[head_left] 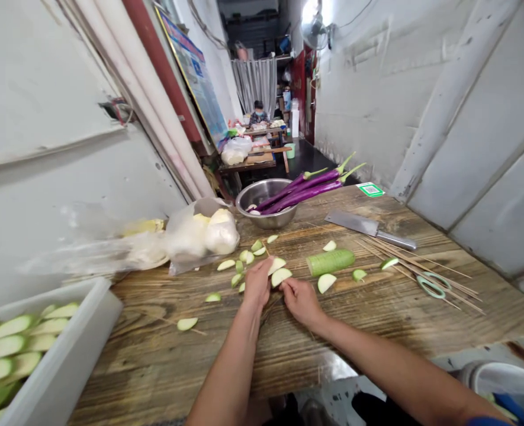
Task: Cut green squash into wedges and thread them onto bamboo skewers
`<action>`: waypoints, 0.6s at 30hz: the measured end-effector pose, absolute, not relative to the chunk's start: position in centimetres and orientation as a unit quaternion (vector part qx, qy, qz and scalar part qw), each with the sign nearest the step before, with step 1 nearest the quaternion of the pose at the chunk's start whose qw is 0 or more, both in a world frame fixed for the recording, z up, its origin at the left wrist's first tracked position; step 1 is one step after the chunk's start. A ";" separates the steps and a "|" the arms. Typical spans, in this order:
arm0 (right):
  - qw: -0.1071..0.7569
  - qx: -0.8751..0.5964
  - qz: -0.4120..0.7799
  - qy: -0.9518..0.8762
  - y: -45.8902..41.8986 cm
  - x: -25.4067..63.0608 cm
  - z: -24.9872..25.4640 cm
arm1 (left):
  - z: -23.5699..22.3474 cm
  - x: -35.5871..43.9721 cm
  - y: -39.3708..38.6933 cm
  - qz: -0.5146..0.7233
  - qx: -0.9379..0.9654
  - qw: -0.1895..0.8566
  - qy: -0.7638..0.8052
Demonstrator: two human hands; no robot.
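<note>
My left hand [258,284] is closed, its fingers against a half-round zucchini slice [276,265] with pale flesh and green skin. A thin stick shows just beyond its fingertips. Close beside it, my right hand [301,302] is pinched at the lower edge of a second zucchini slice [281,276]; its fingertips are partly hidden. Several loose zucchini pieces [226,265] lie left of and beyond my hands. To the right rests a cut length of zucchini [331,262], with a single half slice [326,283] in front of it.
A cleaver [353,222], bamboo skewers [459,286] and green-handled scissors [431,286] lie right. Behind stands a steel bowl [268,221] with long purple eggplants [304,192]. Bagged pale vegetables [203,231] and a white bin [73,349] of slices are left. A person [259,113] sits far back.
</note>
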State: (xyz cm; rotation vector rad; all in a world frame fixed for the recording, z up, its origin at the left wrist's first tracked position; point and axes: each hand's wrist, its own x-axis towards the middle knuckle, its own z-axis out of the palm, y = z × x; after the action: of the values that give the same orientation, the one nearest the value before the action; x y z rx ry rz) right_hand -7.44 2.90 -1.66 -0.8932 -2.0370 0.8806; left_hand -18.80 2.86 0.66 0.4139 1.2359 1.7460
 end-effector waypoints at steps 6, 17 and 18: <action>0.473 -0.372 0.349 -0.719 5.6 -5.3 1.3 | 1.0 -18.1 1.9 0.697 0.235 0.385 0.558; 0.675 -0.432 0.430 -0.415 10.8 -0.6 2.9 | -0.9 -8.1 2.7 0.445 0.404 0.176 0.779; 0.672 -0.433 0.433 -0.416 10.8 -0.8 2.8 | -1.0 -7.8 2.8 0.434 0.402 0.176 0.786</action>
State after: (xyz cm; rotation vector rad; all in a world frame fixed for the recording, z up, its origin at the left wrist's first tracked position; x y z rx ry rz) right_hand -0.82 10.76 2.80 -0.9749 -0.9371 0.9748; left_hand -7.83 2.76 -0.98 1.1389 2.2268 1.2299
